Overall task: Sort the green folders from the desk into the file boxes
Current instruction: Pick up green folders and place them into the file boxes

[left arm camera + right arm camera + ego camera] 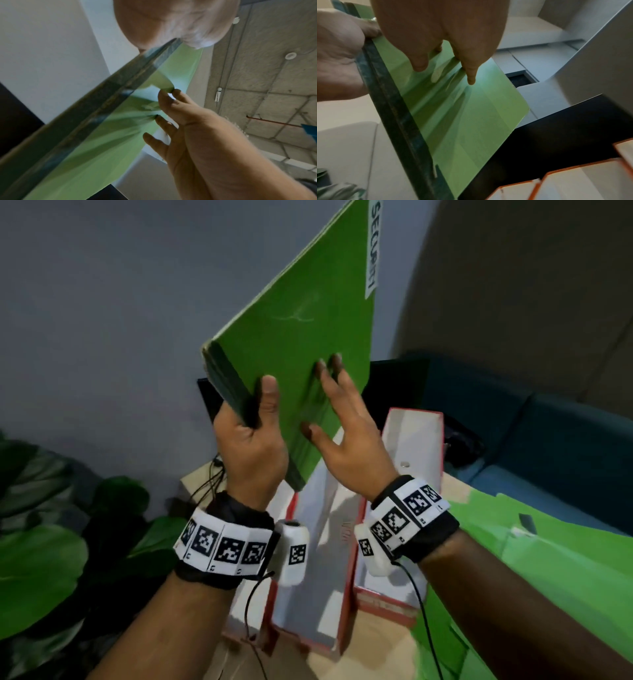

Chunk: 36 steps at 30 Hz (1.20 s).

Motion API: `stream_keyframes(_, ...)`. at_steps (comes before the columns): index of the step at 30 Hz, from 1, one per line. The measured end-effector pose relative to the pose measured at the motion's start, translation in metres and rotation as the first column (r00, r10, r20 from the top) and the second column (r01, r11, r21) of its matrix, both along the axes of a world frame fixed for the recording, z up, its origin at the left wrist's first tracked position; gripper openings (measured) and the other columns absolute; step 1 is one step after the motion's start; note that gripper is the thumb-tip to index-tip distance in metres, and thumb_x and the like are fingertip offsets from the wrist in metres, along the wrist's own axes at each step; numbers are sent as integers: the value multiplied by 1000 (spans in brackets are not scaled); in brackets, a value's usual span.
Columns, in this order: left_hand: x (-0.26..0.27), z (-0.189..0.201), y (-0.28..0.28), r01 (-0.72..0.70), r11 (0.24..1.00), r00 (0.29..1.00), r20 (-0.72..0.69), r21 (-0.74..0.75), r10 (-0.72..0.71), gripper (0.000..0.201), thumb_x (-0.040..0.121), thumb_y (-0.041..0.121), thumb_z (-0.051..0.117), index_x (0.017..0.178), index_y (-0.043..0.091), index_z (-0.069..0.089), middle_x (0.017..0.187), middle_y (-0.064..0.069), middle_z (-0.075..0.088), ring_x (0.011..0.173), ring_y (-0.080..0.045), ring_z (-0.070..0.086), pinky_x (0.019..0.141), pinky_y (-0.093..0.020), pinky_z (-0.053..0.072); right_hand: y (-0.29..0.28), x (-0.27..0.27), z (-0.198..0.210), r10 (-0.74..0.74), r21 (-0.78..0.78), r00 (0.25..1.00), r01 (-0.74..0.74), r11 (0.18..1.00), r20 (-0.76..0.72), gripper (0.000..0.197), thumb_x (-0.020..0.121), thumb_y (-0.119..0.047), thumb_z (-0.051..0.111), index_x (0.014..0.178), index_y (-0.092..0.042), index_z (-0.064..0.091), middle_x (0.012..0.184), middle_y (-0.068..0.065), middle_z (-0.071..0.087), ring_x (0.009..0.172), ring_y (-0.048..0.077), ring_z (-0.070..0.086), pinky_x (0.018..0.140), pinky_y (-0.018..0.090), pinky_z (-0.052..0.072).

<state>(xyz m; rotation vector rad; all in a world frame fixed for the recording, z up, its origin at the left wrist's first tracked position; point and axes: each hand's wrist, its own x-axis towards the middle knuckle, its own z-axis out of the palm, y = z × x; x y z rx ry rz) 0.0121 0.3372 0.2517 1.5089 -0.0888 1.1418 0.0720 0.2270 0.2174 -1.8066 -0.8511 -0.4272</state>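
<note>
A green folder (pixel 301 313) with a dark spine and a white "SECURITY" label stands tilted in the air above two red-edged file boxes (pixel 416 446). My left hand (pixel 251 436) grips its dark spine edge, thumb on the front cover. My right hand (pixel 342 426) has straight spread fingers touching the front cover. In the left wrist view the spine (pixel 96 102) runs diagonally with the right hand's fingers (pixel 164 100) on the cover. In the right wrist view the right hand's fingers (pixel 469 70) lie on the cover (pixel 471 115), with the left hand (pixel 339 56) at the spine.
More green folders (pixel 534 553) lie on the wooden desk at the right. The nearer file box (pixel 301 594) stands open-topped below my wrists. Leafy plants (pixel 51 559) fill the left, a dark blue sofa (pixel 548 440) the far right, a grey wall behind.
</note>
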Motion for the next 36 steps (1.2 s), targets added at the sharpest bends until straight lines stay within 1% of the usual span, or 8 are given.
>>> stream_keyframes(3, -6, -1, 29, -86, 995, 996, 13, 58, 86, 22, 95, 30, 53, 73, 27, 51, 60, 22, 53, 57, 8, 46, 56, -12, 37, 40, -1, 0, 99, -1, 994, -99, 995, -55, 81, 89, -13, 64, 151, -29, 14, 161, -4, 2, 140, -3, 8, 95, -8, 15)
stream_keyframes(8, -1, -39, 74, -178, 983, 979, -96, 38, 181, 24, 98, 23, 49, 75, 20, 51, 58, 17, 53, 53, -1, 47, 52, -15, 35, 90, 0, -29, 181, -102, 962, -205, 974, -205, 80, 94, -14, 58, 150, -35, 6, 160, -9, -4, 141, -4, 3, 104, -1, 12)
stream_keyframes(10, 1, -62, 85, -161, 986, 970, -178, 32, 164, 17, 100, 16, 48, 106, 2, 56, 88, -2, 66, 78, -17, 62, 64, -20, 46, 101, 2, -44, 161, -175, 945, -216, 961, -284, 78, 95, -17, 56, 152, -31, 4, 160, -10, -7, 136, -9, 0, 111, 13, 13)
stream_keyframes(13, -1, -84, 99, -180, 982, 963, -190, 59, 188, 59, 98, -4, 44, 144, 19, 16, 140, 3, 39, 122, 7, 48, 99, -10, 39, 110, 4, -60, 129, -245, 923, -228, 942, -362, 78, 95, -31, 55, 152, -28, 2, 160, -12, -8, 132, -8, 1, 114, 27, 15)
stream_keyframes(22, -11, -95, 135, -283, 951, 955, -60, 124, 292, 69, 80, -22, 49, 134, 2, 14, 131, 2, 29, 118, -2, 45, 100, -24, 43, 132, -20, -92, 72, -298, 962, -152, 942, -264, 71, 94, -33, 54, 151, -30, 11, 158, -16, -6, 146, 12, 3, 109, 32, 18)
stream_keyframes(27, -12, -144, 133, -217, 976, 938, -280, -18, 204, 62, 79, -10, 54, 117, 27, 24, 121, -19, 42, 105, -18, 59, 87, -30, 54, 138, -25, -118, -34, -354, 936, -99, 930, -352, 67, 96, -33, 51, 151, -20, 14, 160, -4, -2, 147, 19, 4, 116, 33, 17)
stream_keyframes(31, -10, -179, 129, -117, 993, 885, -453, 5, 106, 57, 83, -19, 53, 117, 12, 21, 110, 0, 48, 94, 7, 61, 82, -12, 49, 141, -27, -132, -28, -425, 921, -151, 893, -387, 69, 97, -20, 50, 152, -21, 8, 160, -2, -7, 147, 20, 4, 114, 32, 19)
stream_keyframes(36, -5, -196, 132, -107, 985, 820, -549, 133, 163, 46, 88, -11, 55, 115, 12, 25, 118, -11, 46, 104, -15, 58, 94, -29, 50, 140, -30, -145, -40, -569, 897, -245, 785, -441, 74, 93, -10, 47, 152, -19, 3, 160, 6, -2, 146, 26, 13, 117, 44, 22)
